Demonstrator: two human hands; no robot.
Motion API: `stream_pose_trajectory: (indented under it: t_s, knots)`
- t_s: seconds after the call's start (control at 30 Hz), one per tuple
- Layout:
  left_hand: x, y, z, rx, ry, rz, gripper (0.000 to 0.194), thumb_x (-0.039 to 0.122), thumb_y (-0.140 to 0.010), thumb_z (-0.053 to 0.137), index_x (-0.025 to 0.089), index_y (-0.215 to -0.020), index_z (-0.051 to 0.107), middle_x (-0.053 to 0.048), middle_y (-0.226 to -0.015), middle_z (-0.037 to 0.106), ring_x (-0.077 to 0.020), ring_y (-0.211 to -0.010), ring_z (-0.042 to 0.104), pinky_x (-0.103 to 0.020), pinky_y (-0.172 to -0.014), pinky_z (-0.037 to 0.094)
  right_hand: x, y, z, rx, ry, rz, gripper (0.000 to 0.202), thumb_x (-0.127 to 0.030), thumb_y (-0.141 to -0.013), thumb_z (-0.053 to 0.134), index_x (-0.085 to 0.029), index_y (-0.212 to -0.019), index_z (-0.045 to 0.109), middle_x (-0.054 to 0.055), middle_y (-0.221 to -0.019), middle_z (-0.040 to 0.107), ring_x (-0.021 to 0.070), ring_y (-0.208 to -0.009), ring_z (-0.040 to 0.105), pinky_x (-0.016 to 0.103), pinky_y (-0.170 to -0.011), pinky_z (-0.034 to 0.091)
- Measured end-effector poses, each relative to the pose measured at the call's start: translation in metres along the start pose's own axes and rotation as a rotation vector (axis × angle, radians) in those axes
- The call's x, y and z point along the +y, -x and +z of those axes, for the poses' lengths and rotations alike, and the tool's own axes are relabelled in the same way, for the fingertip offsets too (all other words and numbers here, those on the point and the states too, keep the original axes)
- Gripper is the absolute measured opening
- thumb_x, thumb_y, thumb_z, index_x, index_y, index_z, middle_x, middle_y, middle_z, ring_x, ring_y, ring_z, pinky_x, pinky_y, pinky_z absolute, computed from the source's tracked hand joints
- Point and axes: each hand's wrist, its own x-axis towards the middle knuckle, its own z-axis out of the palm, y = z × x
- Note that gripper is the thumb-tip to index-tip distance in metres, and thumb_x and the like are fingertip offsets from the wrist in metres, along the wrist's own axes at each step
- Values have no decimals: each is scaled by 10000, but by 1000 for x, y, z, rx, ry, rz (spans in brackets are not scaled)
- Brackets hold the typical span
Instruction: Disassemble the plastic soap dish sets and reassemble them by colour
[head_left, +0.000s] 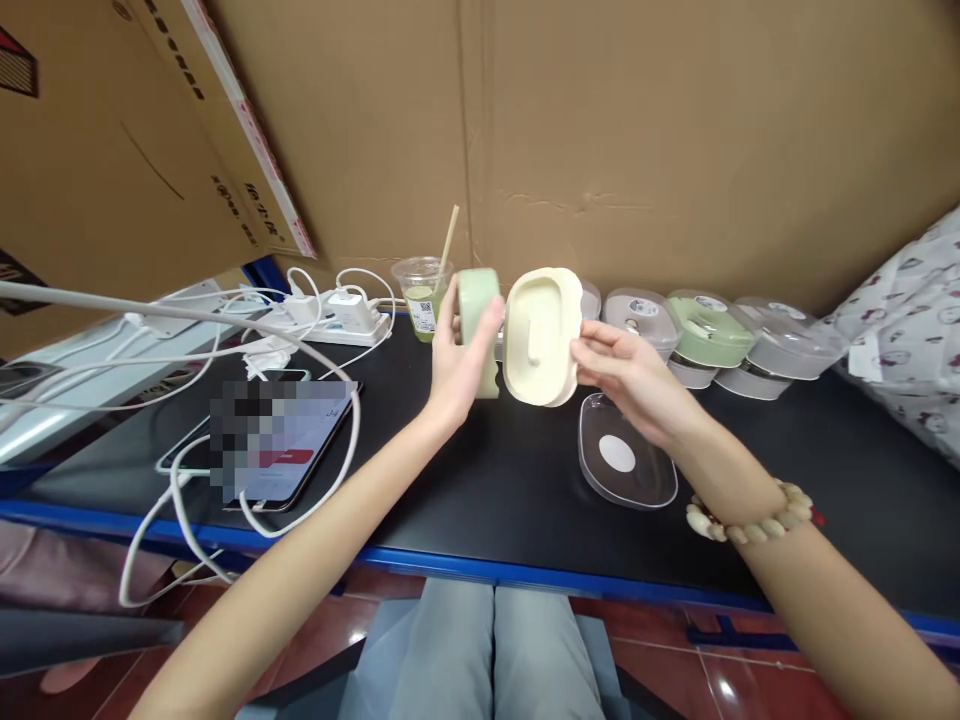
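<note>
My left hand (pixel 466 355) is closed round a light green plastic container (pixel 478 300), held up on its side above the table. Just right of it, my right hand (pixel 626 375) pinches the edge of a cream plastic tray (pixel 534 345) with a wavy rim and a raised bar inside. The tray is tipped up so that its inner face shows, and a gap separates it from the green piece. On the black table below my right hand lies a clear lid (pixel 626 470) with a round white sticker (pixel 617 453).
Several stacked lidded boxes, one of them green (pixel 709 325), stand at the back right beside a patterned white cloth (pixel 911 310). Behind my left hand is a drink cup (pixel 422 290) with a straw. Charging cables, a power strip (pixel 352 328) and a phone (pixel 300 450) occupy the left.
</note>
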Motion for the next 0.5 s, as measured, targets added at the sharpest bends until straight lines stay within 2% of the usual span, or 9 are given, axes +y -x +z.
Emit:
stream_pose_trajectory:
  t_s: [0.07,0.13,0.2,0.27,0.37,0.43,0.5]
  knots:
    - [5,1,-6,-21,-430,51,719,573,-676,670,283,-1314,511,-102,-1348,522,-327,-1324,426,-521,-1097,311,-4,-2,-4,-34,-36,116,151,-317,-737,692,-178,-769,642,9,-748,661,92,-650,574,212,-607,478]
    - [10,3,-12,-95,-845,-12,818,620,-649,664,275,-1367,478,-158,-1396,459,-407,-1359,347,-609,-1084,252,-5,-4,-5,-59,1,277,95,-249,-759,649,-167,-715,633,5,-675,644,89,-607,574,200,-578,477]
    - [14,4,-17,-210,-1136,-140,761,627,-741,550,217,-1378,482,-211,-1392,444,-444,-1347,342,-631,-1056,261,-3,-5,-3,-81,125,401,64,-184,-755,641,-162,-696,627,-21,-586,601,72,-519,529,178,-494,430]
    - [16,4,-19,-305,-1315,-234,660,568,-831,431,158,-1340,524,-235,-1378,453,-441,-1327,368,-596,-1032,314,0,-4,0,-105,267,444,51,-166,-769,629,-164,-719,635,-54,-508,538,56,-436,452,168,-420,351]
    - [12,3,-19,-369,-1450,-268,617,529,-863,396,125,-1304,547,-243,-1356,479,-423,-1282,428,-531,-982,389,7,-2,3,-91,479,383,141,-271,-813,611,-175,-711,635,-62,-441,499,67,-381,412,195,-392,300]
    - [7,0,-21,-384,-1500,-248,586,511,-863,424,137,-1297,552,-240,-1328,512,-408,-1237,478,-509,-946,421,12,-1,4,-26,697,270,233,-329,-798,633,-183,-619,603,-39,-438,520,90,-396,456,225,-420,320]
    - [2,-6,-27,-361,-1539,-222,488,425,-871,439,165,-1255,590,-228,-1280,556,-390,-1182,531,-496,-905,448,17,0,7,33,946,144,321,-347,-784,644,-190,-517,557,-3,-469,560,131,-464,530,258,-476,355]
